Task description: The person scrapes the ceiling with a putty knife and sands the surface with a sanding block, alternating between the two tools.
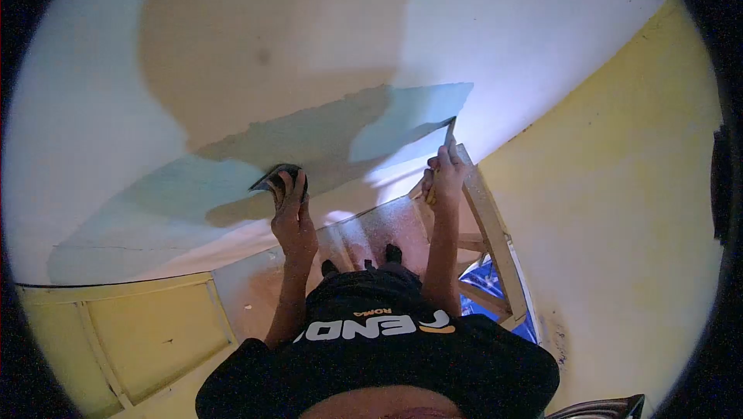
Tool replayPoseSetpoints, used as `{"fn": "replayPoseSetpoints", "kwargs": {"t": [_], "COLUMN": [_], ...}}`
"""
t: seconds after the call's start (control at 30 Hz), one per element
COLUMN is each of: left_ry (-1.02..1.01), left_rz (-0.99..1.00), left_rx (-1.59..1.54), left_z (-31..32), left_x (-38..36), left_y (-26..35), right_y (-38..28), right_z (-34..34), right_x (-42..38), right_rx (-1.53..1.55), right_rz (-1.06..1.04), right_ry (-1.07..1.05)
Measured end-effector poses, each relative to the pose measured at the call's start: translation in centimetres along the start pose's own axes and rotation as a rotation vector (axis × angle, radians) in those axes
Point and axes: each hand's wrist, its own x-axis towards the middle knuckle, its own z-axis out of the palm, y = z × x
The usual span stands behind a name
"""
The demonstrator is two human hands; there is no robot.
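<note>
The left hand [292,214] presses a dark pad [272,177] against the wall [255,55], fingers wrapped over it. Right of the pad, the right hand [443,175] grips a scraper [449,134], its blade touching the wall's grey-blue patch [410,113].

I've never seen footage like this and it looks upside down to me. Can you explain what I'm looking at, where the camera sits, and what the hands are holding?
There is no machine here: the one picture comes from a camera worn on a person's head, with a very wide lens that bends the edges. The person is looking up, so their black shirt fills the bottom and both arms reach up to a pale surface overhead.

The left hand presses a small dark flat tool against that surface, where a grey-green patch of wet-looking coating spreads. The right hand has its grip on a thin-bladed tool whose tip meets the patch's edge.

Below, feet stand on a wooden frame, probably a ladder. The wall on the right is yellow.
</note>
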Motion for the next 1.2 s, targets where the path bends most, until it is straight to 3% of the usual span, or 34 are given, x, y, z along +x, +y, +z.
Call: {"fn": "replayPoseSetpoints", "kwargs": {"t": [0.13, 0.17, 0.3, 0.4, 0.53, 0.67, 1.07, 1.2], "left_ry": [0.003, 0.007, -0.005, -0.004, -0.015, -0.013, -0.015, -0.018], "left_rz": [-0.001, 0.006, -0.006, 0.008, -0.002, -0.009, -0.021, -0.026], "left_rx": [-0.007, -0.002, -0.013, 0.027, 0.015, 0.009, 0.023, 0.037], "left_z": [0.1, 0.1, -0.2, -0.1, -0.2, -0.2, -0.2, -0.4], "left_x": [-0.2, -0.2, -0.1, 0.0, -0.3, 0.1, 0.0, 0.1], "left_y": [-0.1, 0.1, -0.1, 0.2, 0.2, 0.4, 0.3, 0.9], "right_y": [-0.1, 0.2, 1.3, -0.1, 0.8, 2.3, 2.9, 3.0], "right_z": [0.9, 0.4, -0.4, 1.0, -0.4, -0.4, -1.0, -1.6], "right_x": [-0.7, -0.7, 1.2, -2.0, 1.3, 0.6, 1.3, 1.9], "right_rx": [0.04, 0.079, -0.023, -0.039, -0.001, 0.039, -0.013, -0.033], "right_rz": [0.002, -0.017, 0.011, 0.011, 0.034, -0.063, 0.027, -0.052], "right_ry": [0.036, -0.037, 0.065, -0.079, 0.045, -0.045, 0.019, 0.012]}}
